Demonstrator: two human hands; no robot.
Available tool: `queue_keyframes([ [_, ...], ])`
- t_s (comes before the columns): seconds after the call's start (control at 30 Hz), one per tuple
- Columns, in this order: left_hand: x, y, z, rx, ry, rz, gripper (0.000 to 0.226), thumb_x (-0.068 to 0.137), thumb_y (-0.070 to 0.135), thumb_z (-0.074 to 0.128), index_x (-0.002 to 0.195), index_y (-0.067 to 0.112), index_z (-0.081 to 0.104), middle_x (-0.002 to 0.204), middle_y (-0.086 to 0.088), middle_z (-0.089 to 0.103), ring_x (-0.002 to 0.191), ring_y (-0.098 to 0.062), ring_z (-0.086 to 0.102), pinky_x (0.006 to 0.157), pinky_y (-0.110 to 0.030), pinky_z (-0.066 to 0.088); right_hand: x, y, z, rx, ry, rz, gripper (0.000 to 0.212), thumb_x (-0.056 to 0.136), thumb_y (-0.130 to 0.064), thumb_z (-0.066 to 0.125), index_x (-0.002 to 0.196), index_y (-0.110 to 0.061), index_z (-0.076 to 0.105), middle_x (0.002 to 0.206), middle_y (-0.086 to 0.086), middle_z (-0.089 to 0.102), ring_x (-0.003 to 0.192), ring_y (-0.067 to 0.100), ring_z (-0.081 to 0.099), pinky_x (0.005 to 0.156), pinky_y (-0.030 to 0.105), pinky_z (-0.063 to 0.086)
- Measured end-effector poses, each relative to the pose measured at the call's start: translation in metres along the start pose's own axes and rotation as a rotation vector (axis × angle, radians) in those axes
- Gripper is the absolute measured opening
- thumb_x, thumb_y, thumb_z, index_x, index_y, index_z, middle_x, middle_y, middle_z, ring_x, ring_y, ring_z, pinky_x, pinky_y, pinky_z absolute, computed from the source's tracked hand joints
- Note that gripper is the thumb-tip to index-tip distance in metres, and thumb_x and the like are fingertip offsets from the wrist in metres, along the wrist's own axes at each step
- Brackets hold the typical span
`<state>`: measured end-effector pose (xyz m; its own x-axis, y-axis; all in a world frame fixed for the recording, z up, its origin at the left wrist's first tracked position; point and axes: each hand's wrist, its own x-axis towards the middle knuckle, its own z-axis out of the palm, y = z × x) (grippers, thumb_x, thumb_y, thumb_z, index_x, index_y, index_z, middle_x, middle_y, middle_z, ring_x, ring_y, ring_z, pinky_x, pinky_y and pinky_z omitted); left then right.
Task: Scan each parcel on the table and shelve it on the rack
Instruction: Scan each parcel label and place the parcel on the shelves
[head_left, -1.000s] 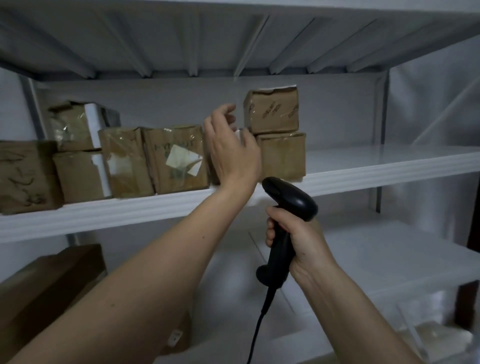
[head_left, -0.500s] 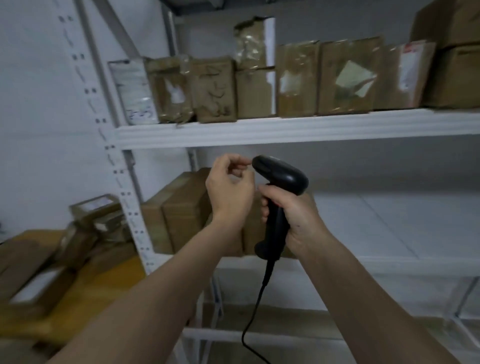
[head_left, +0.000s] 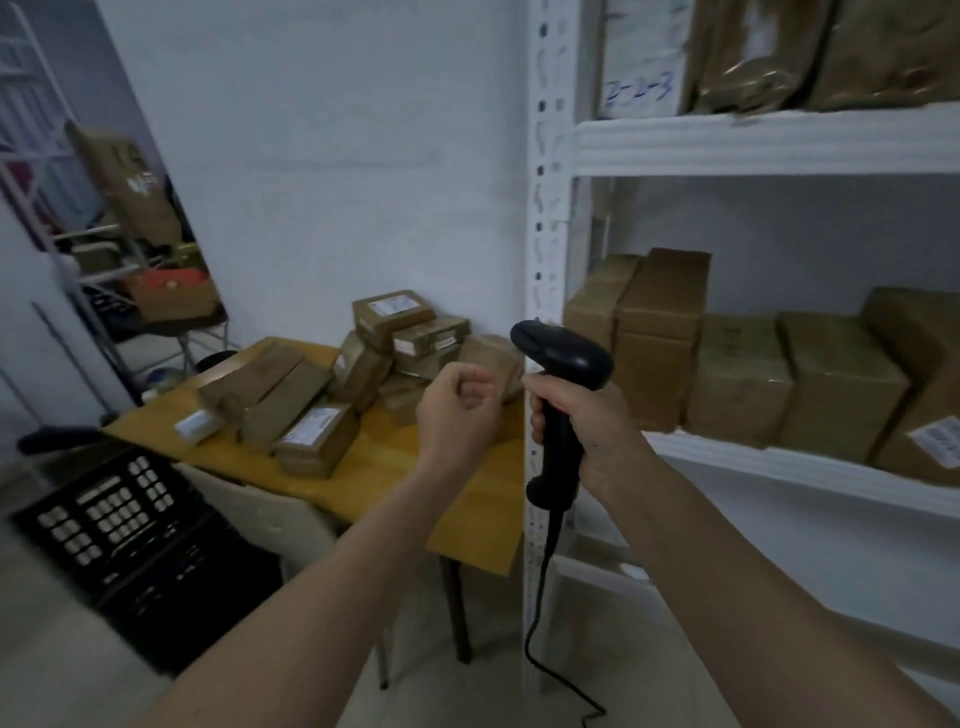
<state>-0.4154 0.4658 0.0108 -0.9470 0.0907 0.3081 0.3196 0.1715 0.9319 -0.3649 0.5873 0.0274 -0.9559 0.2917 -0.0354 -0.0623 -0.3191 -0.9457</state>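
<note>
Beside rack (head_left: 543, 208), left hand (head_left: 457, 410) now empty, lowered

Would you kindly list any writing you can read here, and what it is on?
"2-2-3": handwritten in blue on the white parcel on the upper shelf.
Shipping labels on the table parcels: too blurred.
Label on the lower-shelf box: barcode only, unreadable.
</note>
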Motion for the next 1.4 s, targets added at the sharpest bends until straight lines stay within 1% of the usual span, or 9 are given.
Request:
queue_keyframes([
  [0.27, 0.025, -0.077, -0.089, 0.160, 0.015, -0.162, 0.023, 0.087, 0.004, 0.059, 0.091, 0.026, 0.054, 0.080, 0.003, 0.058, 0.066, -0.008, 0.053, 0.046, -0.009, 0.039, 0.030, 0.061, 0.076, -0.053, 0.026, 0.128, 0.013, 0.083, -0.007, 0.074, 0.073, -0.007, 0.065, 0.054, 0.003, 0.057, 0.045, 0.016, 0.052, 0.047, 0.027, 0.045],
  [0.43, 0.042, -0.118, -0.109, 0.204, 0.014, -0.267, 0.021, 0.087, 0.009, 0.061, 0.095, 0.027, 0.055, 0.086, 0.000, 0.064, 0.076, -0.013, 0.060, 0.059, -0.022, 0.044, 0.066, 0.089, 0.102, -0.065, 0.035, 0.182, 0.012, 0.082, -0.007, 0.074, 0.077, -0.006, 0.064, 0.053, 0.002, 0.058, 0.045, 0.016, 0.053, 0.048, 0.027, 0.046],
  [0.6, 0.081, -0.156, -0.128, 0.242, 0.012, -0.350, 0.020, 0.089, 0.011, 0.061, 0.104, 0.023, 0.057, 0.086, 0.003, 0.062, 0.075, -0.010, 0.059, 0.056, -0.019, 0.041, 0.112, 0.116, 0.128, -0.052, 0.036, 0.235, 0.017, 0.080, -0.007, 0.076, 0.068, -0.008, 0.063, 0.052, 0.002, 0.058, 0.043, 0.014, 0.053, 0.047, 0.027, 0.045],
  [0.8, 0.151, -0.199, -0.137, 0.308, 0.039, -0.446, 0.032, 0.089, 0.014, 0.064, 0.119, 0.018, 0.055, 0.095, 0.006, 0.057, 0.081, -0.005, 0.054, 0.058, -0.017, 0.040, 0.179, 0.136, 0.151, -0.089, 0.021, 0.291, 0.020, 0.079, -0.005, 0.076, 0.064, -0.008, 0.063, 0.051, 0.004, 0.057, 0.043, 0.017, 0.052, 0.046, 0.029, 0.045],
  [0.87, 0.170, -0.215, -0.141, 0.333, 0.046, -0.512, 0.040, 0.088, 0.015, 0.066, 0.125, 0.018, 0.051, 0.107, 0.002, 0.056, 0.093, -0.011, 0.055, 0.066, -0.021, 0.046, 0.200, 0.143, 0.158, -0.106, 0.007, 0.302, 0.020, 0.079, -0.005, 0.076, 0.064, -0.008, 0.063, 0.050, 0.003, 0.058, 0.042, 0.015, 0.053, 0.044, 0.026, 0.045],
  [0.93, 0.187, -0.234, -0.146, 0.359, 0.060, -0.580, 0.047, 0.087, 0.015, 0.069, 0.129, 0.017, 0.047, 0.121, -0.004, 0.053, 0.109, -0.018, 0.054, 0.084, -0.033, 0.053, 0.220, 0.150, 0.166, -0.122, -0.029, 0.330, 0.018, 0.078, -0.007, 0.077, 0.066, -0.008, 0.064, 0.050, 0.001, 0.059, 0.042, 0.014, 0.053, 0.044, 0.026, 0.046],
  [1.0, 0.200, -0.253, -0.153, 0.395, 0.077, -0.655, 0.052, 0.085, 0.016, 0.071, 0.130, 0.016, 0.045, 0.127, -0.007, 0.049, 0.115, -0.023, 0.052, 0.095, -0.041, 0.052, 0.241, 0.159, 0.175, -0.137, -0.040, 0.363, 0.017, 0.078, -0.008, 0.077, 0.067, -0.009, 0.065, 0.051, 0.000, 0.059, 0.044, 0.014, 0.054, 0.045, 0.026, 0.046],
  [1.23, 0.235, -0.313, -0.179, 0.496, 0.093, -0.875, 0.067, 0.079, 0.022, 0.078, 0.136, 0.016, 0.042, 0.135, -0.011, 0.041, 0.125, -0.029, 0.043, 0.101, -0.047, 0.047, 0.283, 0.192, 0.207, -0.170, -0.011, 0.470, 0.021, 0.078, -0.009, 0.077, 0.063, -0.010, 0.063, 0.048, 0.000, 0.058, 0.043, 0.014, 0.053, 0.047, 0.028, 0.045],
  [1.4, 0.272, -0.359, -0.195, 0.583, 0.070, -0.914, 0.079, 0.073, 0.023, 0.082, 0.138, 0.016, 0.038, 0.140, -0.014, 0.034, 0.131, -0.032, 0.034, 0.105, -0.048, 0.042, 0.309, 0.210, 0.226, -0.201, 0.024, 0.477, 0.018, 0.079, -0.011, 0.077, 0.066, -0.010, 0.064, 0.051, 0.002, 0.057, 0.046, 0.016, 0.053, 0.052, 0.030, 0.045],
])
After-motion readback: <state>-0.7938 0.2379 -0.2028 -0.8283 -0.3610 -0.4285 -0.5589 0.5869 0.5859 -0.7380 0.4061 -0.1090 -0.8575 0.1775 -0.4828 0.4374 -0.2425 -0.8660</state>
